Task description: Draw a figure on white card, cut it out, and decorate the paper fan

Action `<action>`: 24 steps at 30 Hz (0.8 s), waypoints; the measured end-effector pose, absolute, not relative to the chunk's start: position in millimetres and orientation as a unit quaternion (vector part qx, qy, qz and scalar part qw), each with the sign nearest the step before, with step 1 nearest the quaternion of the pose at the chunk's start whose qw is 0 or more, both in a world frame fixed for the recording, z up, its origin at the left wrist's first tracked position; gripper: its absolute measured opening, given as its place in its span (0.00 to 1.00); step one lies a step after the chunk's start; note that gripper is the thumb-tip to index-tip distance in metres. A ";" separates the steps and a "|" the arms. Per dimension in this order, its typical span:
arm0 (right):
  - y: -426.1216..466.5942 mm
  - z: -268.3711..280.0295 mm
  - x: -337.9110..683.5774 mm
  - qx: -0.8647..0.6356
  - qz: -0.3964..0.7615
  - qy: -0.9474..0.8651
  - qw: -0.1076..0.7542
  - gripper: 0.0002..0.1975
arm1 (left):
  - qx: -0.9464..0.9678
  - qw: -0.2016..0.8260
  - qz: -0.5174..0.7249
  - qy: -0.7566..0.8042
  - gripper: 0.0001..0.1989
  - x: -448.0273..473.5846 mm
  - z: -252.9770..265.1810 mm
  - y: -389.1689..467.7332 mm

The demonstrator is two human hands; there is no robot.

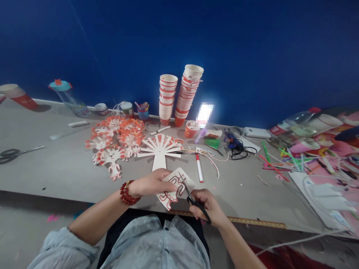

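Note:
Near the table's front edge, my left hand [155, 184] is closed on a white piece of paper [181, 172] with red and black outlines drawn on it. A red bead bracelet circles that wrist. My right hand [206, 204] grips a pair of black-handled scissors [198, 205], whose blades lie across the paper. Just beyond my hands lies a white paper cut into fanned strips [159, 157]. To its left is a heap of white and orange paper cut-out figures [117, 136]. A red and white marker [199, 169] rests right of the paper.
Two tall stacks of paper cups [167, 101] stand against the blue wall, beside a bright blurred screen [205, 114]. More scissors [19, 153] and a clear bottle [71, 99] are at left. Pipe cleaners [270, 158], cables and a power strip [314, 201] crowd the right.

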State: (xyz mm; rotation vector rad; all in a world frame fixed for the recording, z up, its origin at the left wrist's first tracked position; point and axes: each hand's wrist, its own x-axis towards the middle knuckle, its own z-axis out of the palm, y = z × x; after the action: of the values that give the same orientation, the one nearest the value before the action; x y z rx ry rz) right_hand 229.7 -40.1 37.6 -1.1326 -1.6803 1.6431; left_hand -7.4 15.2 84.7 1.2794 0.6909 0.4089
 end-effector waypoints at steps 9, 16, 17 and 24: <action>-36.7 38.2 230.4 -0.422 0.518 -0.693 0.273 0.28 | 0.574 0.736 0.174 0.313 0.22 -7.2 85.8 14.4; -36.5 37.3 229.6 -0.424 0.496 -0.706 0.277 0.28 | 0.580 0.728 0.187 0.314 0.20 -7.4 82.8 14.2; -36.5 36.8 229.7 -0.424 0.494 -0.706 0.279 0.27 | 0.579 0.728 0.188 0.314 0.20 -7.4 82.3 14.0; -39.1 33.9 230.5 -0.421 0.528 -0.682 0.281 0.26 | 0.579 0.730 0.196 0.308 0.19 -8.1 82.3 13.2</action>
State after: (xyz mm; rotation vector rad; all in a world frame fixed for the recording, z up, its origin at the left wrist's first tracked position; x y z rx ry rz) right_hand 230.5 -39.1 33.9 -1.1286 -1.8278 1.4156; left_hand -8.1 13.2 82.3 1.2742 0.6772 0.4309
